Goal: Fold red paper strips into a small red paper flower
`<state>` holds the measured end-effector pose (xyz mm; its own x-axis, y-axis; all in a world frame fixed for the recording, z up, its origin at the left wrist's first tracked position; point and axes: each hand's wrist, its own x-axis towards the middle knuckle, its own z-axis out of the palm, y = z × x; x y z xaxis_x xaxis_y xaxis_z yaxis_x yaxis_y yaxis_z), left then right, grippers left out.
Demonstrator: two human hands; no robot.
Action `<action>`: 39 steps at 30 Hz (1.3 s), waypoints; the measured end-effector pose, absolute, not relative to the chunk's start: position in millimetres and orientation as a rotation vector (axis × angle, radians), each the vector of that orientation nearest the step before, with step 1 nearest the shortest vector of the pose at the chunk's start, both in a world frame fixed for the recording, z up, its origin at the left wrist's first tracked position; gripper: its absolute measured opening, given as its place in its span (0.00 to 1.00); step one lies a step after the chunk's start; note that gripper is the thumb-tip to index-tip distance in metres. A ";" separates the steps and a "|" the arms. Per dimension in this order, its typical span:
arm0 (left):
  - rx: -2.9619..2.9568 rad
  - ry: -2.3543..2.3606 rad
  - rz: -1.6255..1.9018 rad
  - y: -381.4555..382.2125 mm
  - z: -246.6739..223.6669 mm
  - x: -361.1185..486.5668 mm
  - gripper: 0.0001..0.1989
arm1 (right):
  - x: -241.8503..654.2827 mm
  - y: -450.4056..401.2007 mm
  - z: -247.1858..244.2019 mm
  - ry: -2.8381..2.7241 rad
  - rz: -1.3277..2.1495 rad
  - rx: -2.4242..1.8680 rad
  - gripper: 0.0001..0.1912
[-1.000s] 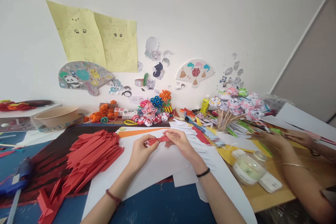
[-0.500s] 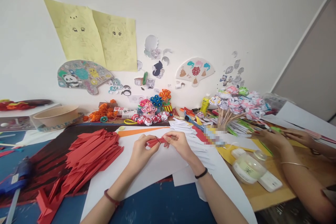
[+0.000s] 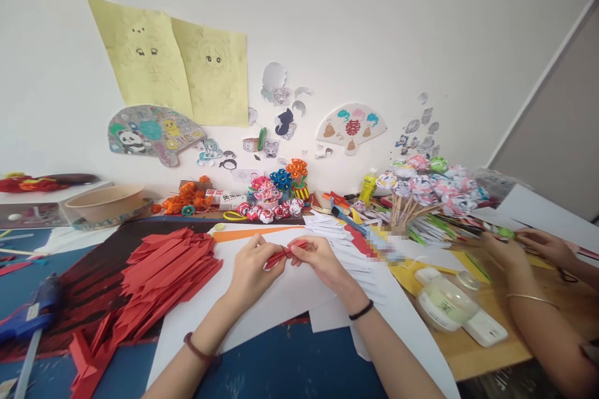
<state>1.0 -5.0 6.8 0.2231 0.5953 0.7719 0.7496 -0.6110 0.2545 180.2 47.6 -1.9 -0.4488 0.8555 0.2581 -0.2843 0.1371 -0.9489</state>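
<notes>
Red folded paper (image 3: 276,260) was gripped at one end by the left hand (image 3: 255,267) and at the other by the right hand (image 3: 318,260), thumb and fingers being closed on it from both sides (much of it was hidden by the fingertips). It was held over a white sheet (image 3: 276,308), by which part of the blue tabletop (image 3: 290,365) was covered. To the left, red strips (image 3: 168,280) were heaped loosely, with a blue glue gun (image 3: 35,315) laid farther out. To the right, a clear jar (image 3: 447,305) was seen on a wooden tabletop (image 3: 472,360), near a co-worker's hand (image 3: 510,255).
</notes>
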 end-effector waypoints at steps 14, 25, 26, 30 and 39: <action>-2.341 -1.359 -0.933 -7.0 19.0 0.2 0.11 | 179.4 40.9 5.5 -1.501 1.386 -0.640 0.16; -2.451 -1.416 -1.103 -5.9 15.2 -4.4 0.10 | 183.7 37.6 12.4 -1.839 0.919 -0.632 0.11; -2.461 -1.416 -1.102 -5.6 14.5 -4.3 0.09 | 183.9 36.5 13.5 -1.896 0.821 -0.632 0.08; -2.500 -1.454 -1.132 -4.8 12.8 -3.8 0.08 | 185.4 32.1 16.0 -2.062 0.617 -0.605 0.08; -2.647 -1.709 -1.253 -0.1 17.5 -2.7 0.07 | 183.4 37.7 2.5 -2.031 0.491 -0.669 0.06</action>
